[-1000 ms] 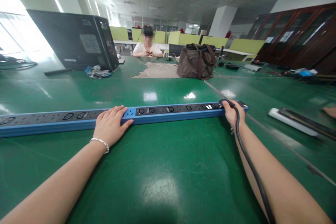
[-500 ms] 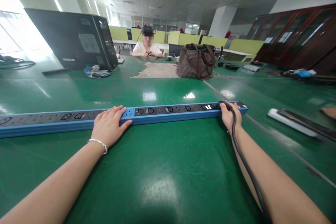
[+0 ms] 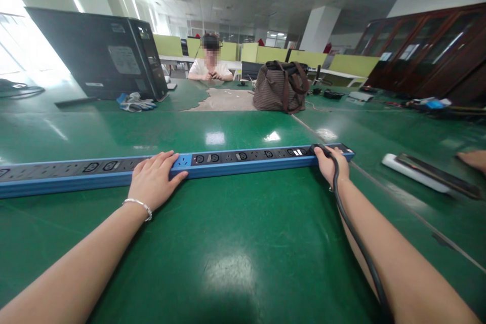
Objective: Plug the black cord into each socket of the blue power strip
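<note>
A long blue power strip (image 3: 228, 167) with a black socket face lies across the green table (image 3: 243, 223). Over its middle-left part rests my left hand (image 3: 154, 179), fingers on the top and thumb along the front edge beside a bright blue socket. At the strip's right end, my right hand (image 3: 333, 164) is closed on a black plug (image 3: 318, 149), which sits at the sockets there. From the plug a black cable (image 3: 351, 228) runs back along my right forearm.
Behind the strip stand a black computer case (image 3: 102, 55), gloves (image 3: 135, 102) and a brown bag (image 3: 280, 87). A white-and-black bar (image 3: 421, 174) lies at right, near another person's hand (image 3: 473, 159). One person (image 3: 210, 63) sits across the table.
The whole view has shifted slightly, with things appearing a little further left. At the right edge, the other person's hand shows more. Both of my hands keep their places on the strip.
</note>
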Demonstrator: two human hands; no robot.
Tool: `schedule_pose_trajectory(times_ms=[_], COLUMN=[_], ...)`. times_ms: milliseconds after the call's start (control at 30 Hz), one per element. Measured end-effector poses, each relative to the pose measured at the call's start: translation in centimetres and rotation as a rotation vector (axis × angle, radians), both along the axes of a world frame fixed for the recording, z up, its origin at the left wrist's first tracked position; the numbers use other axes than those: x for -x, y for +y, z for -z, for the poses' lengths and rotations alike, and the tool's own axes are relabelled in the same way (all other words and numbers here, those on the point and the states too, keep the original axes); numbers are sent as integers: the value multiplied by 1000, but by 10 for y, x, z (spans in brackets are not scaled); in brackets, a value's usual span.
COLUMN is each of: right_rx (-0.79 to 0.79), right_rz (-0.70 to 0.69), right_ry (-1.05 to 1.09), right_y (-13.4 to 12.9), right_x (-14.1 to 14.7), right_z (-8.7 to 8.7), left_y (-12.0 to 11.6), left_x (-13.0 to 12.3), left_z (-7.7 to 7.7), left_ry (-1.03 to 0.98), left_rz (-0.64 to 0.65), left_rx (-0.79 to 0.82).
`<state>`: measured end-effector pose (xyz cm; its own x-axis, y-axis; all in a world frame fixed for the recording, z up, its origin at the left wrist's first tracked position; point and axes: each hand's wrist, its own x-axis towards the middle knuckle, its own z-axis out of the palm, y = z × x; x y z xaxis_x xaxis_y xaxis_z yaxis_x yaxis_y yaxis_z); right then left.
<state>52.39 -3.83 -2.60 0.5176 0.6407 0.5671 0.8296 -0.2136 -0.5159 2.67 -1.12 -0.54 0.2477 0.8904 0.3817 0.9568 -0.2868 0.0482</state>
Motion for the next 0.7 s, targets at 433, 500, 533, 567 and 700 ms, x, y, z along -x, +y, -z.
schedule_pose_trajectory(times_ms=[433,500,533,567,700], right_rx=[-33,-50,-62,-76,-78], right_rz=[60,35,25,23,102], right_ry=[-52,-76,-78,-69,14], right_y=[-6,-6,-6,-6,-8], right_x=[16,17,17,17,16], right_z=[-2,-3,-4,-4,-5], left_y=[0,0,1,1,2], left_x=[-1,0,0,0,1], left_z=[-2,-1,0,0,2], left_ry=[26,28,27,26,24], left_rz=[-2,-5,-6,-6,-8], left_rx=[-5,-4,-3,-3,-6])
